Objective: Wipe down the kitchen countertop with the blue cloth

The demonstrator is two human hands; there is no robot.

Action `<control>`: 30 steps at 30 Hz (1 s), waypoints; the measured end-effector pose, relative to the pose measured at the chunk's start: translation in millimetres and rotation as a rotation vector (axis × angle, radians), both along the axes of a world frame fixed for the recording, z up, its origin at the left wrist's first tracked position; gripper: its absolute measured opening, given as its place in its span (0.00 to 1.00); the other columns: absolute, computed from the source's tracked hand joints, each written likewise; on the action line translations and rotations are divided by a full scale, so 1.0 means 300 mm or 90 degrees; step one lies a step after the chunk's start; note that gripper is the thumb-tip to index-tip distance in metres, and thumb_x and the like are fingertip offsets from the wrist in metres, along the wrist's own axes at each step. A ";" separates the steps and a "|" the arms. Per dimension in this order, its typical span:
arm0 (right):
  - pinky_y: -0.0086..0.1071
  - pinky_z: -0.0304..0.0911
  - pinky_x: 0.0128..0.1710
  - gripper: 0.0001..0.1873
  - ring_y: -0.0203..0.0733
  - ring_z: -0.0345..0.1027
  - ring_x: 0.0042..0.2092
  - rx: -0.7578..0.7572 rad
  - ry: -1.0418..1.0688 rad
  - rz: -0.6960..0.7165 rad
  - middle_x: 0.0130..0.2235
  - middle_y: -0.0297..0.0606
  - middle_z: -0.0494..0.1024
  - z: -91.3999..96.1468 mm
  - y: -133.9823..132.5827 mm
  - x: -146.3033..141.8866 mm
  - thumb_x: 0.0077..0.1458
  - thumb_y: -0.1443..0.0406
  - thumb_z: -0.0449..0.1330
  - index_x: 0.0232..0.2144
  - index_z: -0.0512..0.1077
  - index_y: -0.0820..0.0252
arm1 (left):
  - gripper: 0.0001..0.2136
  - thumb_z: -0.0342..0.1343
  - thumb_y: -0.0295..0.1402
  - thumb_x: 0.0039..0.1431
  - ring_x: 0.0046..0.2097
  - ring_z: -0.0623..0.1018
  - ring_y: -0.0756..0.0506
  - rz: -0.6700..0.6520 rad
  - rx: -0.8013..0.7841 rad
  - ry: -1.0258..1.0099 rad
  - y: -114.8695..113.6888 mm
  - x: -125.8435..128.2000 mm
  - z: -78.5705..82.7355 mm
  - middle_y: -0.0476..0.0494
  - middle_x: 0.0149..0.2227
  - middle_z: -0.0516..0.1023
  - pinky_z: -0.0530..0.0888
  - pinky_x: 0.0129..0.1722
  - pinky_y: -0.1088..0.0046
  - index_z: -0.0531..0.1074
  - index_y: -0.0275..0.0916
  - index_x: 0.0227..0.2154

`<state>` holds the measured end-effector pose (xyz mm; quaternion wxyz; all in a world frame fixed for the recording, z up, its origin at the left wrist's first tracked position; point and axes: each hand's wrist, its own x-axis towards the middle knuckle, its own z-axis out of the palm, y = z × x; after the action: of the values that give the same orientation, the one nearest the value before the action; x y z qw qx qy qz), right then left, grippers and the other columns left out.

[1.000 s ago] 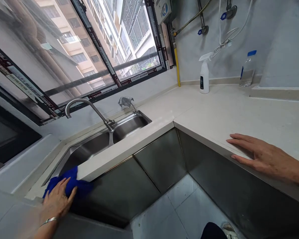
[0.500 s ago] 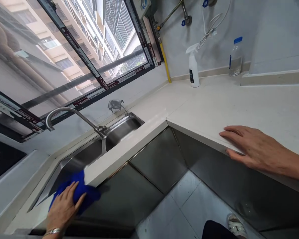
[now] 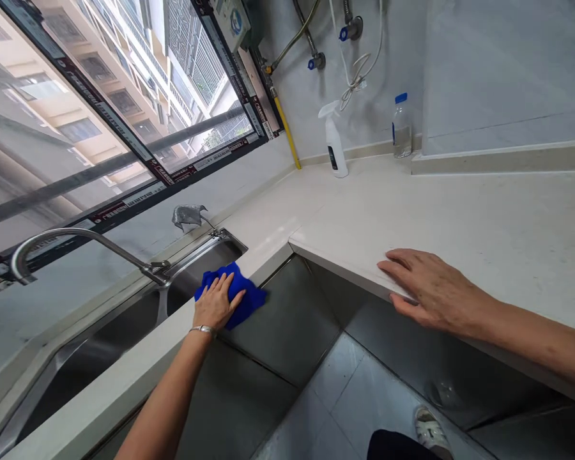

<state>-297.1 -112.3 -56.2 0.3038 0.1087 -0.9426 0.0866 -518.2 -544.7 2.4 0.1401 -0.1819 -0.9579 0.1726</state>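
Note:
My left hand [image 3: 216,300], with a bracelet at the wrist, presses a bright blue cloth [image 3: 246,297] onto the front strip of the white countertop [image 3: 349,217]. Part of the cloth hangs over the edge in front of the cabinet doors. Just behind it lies the smaller basin of the steel double sink [image 3: 163,303]. On the right, my right hand [image 3: 429,287] rests at the counter's front edge, its fingers on top and its thumb lower down by the edge. Nothing shows in that hand.
A curved faucet [image 3: 91,236] rises behind the sink. Near the wall stand a white spray bottle [image 3: 335,144] and a clear bottle with a blue cap [image 3: 402,131]. Grey cabinet doors [image 3: 287,319] lie below. A shoe [image 3: 431,428] shows on the tiled floor.
My left hand has slid the blue cloth along the sink-side counter edge, away from me toward the corner. My right hand stays on the counter edge. The view has shifted to the right.

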 end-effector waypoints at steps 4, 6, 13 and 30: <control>0.51 0.71 0.52 0.19 0.58 0.70 0.54 -0.006 0.008 -0.001 0.52 0.55 0.74 0.008 -0.002 0.009 0.57 0.63 0.55 0.50 0.70 0.63 | 0.32 0.45 0.50 0.69 0.69 0.62 0.33 -0.003 0.031 -0.019 0.202 -0.074 -0.009 0.33 0.69 0.60 0.61 0.68 0.50 0.58 0.36 0.69; 0.52 0.71 0.53 0.19 0.58 0.70 0.55 -0.019 0.011 -0.001 0.53 0.54 0.74 0.011 -0.005 0.012 0.57 0.63 0.56 0.50 0.70 0.62 | 0.32 0.44 0.51 0.69 0.70 0.60 0.34 -0.006 0.040 -0.042 0.265 -0.105 -0.008 0.34 0.70 0.58 0.60 0.69 0.48 0.57 0.37 0.69; 0.52 0.70 0.55 0.20 0.58 0.69 0.57 -0.049 -0.014 -0.001 0.54 0.54 0.74 0.004 0.002 0.005 0.56 0.63 0.57 0.51 0.72 0.62 | 0.35 0.42 0.55 0.68 0.72 0.56 0.34 0.023 0.074 -0.082 0.381 -0.160 -0.006 0.35 0.72 0.54 0.56 0.69 0.45 0.54 0.39 0.70; 0.52 0.65 0.63 0.27 0.54 0.65 0.64 -0.190 -0.170 0.057 0.63 0.47 0.72 0.027 0.073 0.030 0.60 0.49 0.57 0.55 0.73 0.56 | 0.29 0.42 0.45 0.68 0.73 0.54 0.37 -0.022 0.093 -0.129 -0.026 -0.015 0.021 0.40 0.73 0.53 0.53 0.70 0.46 0.55 0.44 0.70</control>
<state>-288.0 -90.4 -48.0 0.1847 0.0919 -0.9454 0.2522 -522.6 -552.5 8.8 0.0581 -0.2041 -0.9739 0.0806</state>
